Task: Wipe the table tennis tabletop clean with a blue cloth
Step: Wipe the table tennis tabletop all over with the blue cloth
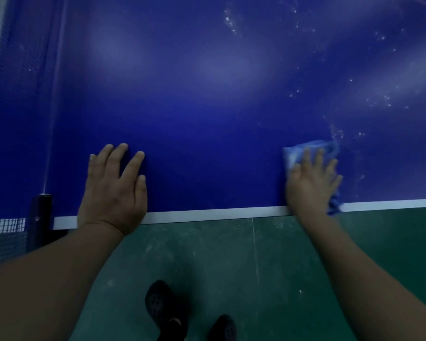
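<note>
Head view shows me mid-wipe: my right hand (312, 179) presses the blue cloth (310, 150) flat near the tabletop (207, 107) edge, left hand (115, 185) splayed bracing, so next I sweep toward the white specks (379, 99).

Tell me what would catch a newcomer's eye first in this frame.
Two bare hands at the near edge of the glossy deep-blue table tennis tabletop: the left hand rests flat with fingers spread, the right hand presses a crumpled light-blue cloth beside the white edge stripe. White specks dot the surface beyond the cloth and to the upper right.
</note>
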A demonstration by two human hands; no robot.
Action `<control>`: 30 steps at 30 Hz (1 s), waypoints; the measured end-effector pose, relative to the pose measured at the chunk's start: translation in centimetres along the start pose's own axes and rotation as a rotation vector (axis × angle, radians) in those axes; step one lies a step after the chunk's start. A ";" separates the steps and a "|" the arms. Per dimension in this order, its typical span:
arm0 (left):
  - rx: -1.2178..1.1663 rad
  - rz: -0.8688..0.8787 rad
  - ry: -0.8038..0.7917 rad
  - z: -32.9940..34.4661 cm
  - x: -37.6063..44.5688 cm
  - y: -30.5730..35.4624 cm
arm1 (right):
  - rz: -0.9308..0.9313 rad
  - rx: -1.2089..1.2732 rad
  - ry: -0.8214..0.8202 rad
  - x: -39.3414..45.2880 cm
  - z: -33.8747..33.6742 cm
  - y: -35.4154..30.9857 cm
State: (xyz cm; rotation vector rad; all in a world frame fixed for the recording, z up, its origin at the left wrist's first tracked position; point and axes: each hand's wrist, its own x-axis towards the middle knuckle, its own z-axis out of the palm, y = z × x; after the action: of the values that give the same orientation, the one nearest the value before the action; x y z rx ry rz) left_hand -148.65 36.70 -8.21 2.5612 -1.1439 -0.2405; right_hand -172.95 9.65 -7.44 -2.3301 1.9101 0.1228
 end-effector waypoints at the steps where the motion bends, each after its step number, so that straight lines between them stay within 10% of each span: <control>1: -0.004 -0.001 0.002 0.0 0.0 0.0 | -0.106 -0.017 0.015 -1.4 0.7 -2.5; 8: -0.017 -0.008 0.015 0.1 0.2 -0.2 | -0.769 0.023 0.007 -3.6 3.3 -17.8; 15: -0.014 -0.018 -0.004 0.0 0.2 0.1 | 0.124 0.016 0.018 7.3 -0.7 -1.4; 18: -0.022 -0.017 -0.002 -0.1 0.2 0.0 | 0.216 0.065 0.031 5.2 -0.1 -3.0; 25: -0.029 -0.010 0.000 0.1 0.1 -0.2 | -0.860 -0.009 -0.010 -7.9 3.7 -11.9; 30: -0.009 -0.013 -0.028 0.0 0.2 -0.1 | -0.172 -0.045 0.026 1.8 0.7 -1.4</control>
State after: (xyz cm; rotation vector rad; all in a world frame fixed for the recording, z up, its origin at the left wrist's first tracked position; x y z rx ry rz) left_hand -148.49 36.63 -8.24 2.5665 -1.1336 -0.2853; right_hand -171.24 8.22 -8.29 -2.5241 1.7256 0.1200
